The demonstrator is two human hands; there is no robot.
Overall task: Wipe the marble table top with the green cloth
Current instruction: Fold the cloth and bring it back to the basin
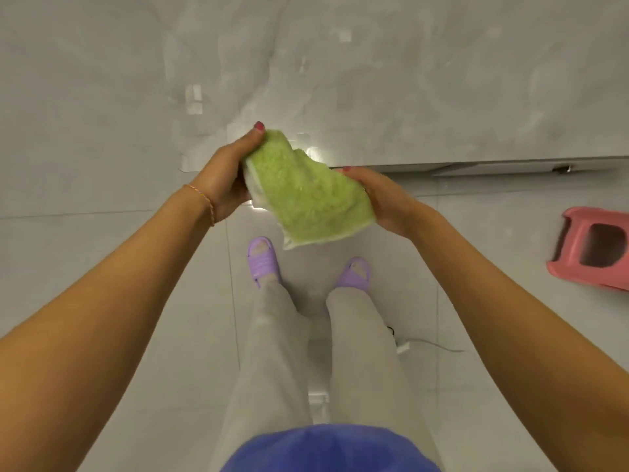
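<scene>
Blue garment [332,449], lowest in the head view, directly below the camera. Grey trousers [272,352], two legs running up to purple slippers [262,260] planted on pale floor tiles [102,267].

Left forearm, bare, entering from the lower left; thin beaded bracelet [204,202] at the wrist.

Left hand [223,175]: grip closed on the upper left end of the green cloth [306,192], thumb with a red-painted nail laid over the cloth's top edge.

Right hand [384,199]: grip closed on the cloth's right edge, fingers tucked under the fabric, one red nail showing at its top.

Green cloth: fluffy, pale-edged, folded, held in the air between both hands above the floor, its lower corner hanging free toward the slippers. Not touching the surface.

Marble surface [442,97]: grey and veined, filling the top of the view; its near edge runs just beyond the right hand.

Pink plastic stool [592,248]: on the floor at the right edge, well apart from the hands.

White cable [429,345]: on the floor beside the right leg.
</scene>
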